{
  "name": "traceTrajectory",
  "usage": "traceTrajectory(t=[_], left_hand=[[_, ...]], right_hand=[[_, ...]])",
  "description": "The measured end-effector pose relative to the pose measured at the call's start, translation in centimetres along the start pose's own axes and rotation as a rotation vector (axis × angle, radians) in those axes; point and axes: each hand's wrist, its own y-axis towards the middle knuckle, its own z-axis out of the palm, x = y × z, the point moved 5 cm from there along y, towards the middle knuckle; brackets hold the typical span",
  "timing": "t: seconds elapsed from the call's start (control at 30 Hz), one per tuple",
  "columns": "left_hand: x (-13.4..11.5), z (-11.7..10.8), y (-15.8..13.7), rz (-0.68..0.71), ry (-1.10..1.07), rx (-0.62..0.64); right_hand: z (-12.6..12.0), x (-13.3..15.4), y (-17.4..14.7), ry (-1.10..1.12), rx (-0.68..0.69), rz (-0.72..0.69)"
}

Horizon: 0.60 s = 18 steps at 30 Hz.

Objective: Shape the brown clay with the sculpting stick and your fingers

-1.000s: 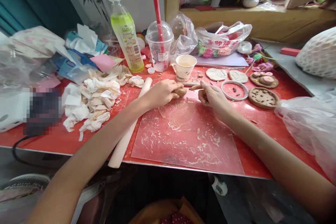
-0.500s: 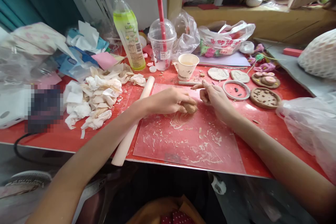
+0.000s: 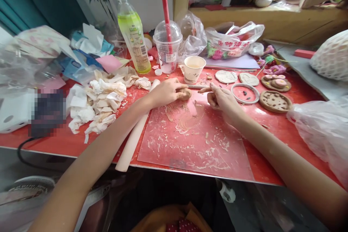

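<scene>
My left hand (image 3: 169, 91) is closed over a small brown clay lump (image 3: 186, 94), pressing it on the clear plastic board (image 3: 163, 134) near its back edge. Smears and crumbs of clay mark the board around it. To the right, my right hand (image 3: 223, 102) hovers over the board's back right corner, index finger stretched out and apart from the other, curled fingers. I see nothing in it. A pale rolling pin (image 3: 133, 145) lies along the board's left side, partly under my left forearm.
Behind the hands stand a paper cup (image 3: 194, 70), a lidded plastic cup (image 3: 165, 58) and a green drink bottle (image 3: 133, 43). Crumpled tissues (image 3: 100, 98) lie left. On the right are a ring (image 3: 257, 94), a spotted clay disc (image 3: 275, 101) and a plastic bag (image 3: 320, 127).
My left hand has slid the clay lump to the left and slightly back, leaving a fresh smear on the board. My right hand has stayed nearly still.
</scene>
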Motion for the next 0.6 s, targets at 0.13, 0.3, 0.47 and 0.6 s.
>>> traceTrajectory(t=[0.13, 0.3, 0.47, 0.6], left_hand=[[0.0, 0.3, -0.2, 0.063, 0.124, 0.008], [-0.8, 0.6, -0.2, 0.169, 0.089, 0.075], [-1.7, 0.4, -0.3, 0.154, 0.164, 0.159], [-2.4, 0.3, -0.5, 0.191, 0.214, 0.182]], right_hand=[[0.0, 0.0, 0.0, -0.043, -0.008, 0.002], [0.1, 0.0, 0.1, -0.076, -0.006, -0.014], [0.1, -0.1, 0.0, -0.118, -0.016, -0.042], [0.0, -0.1, 0.0, -0.09, -0.032, -0.052]])
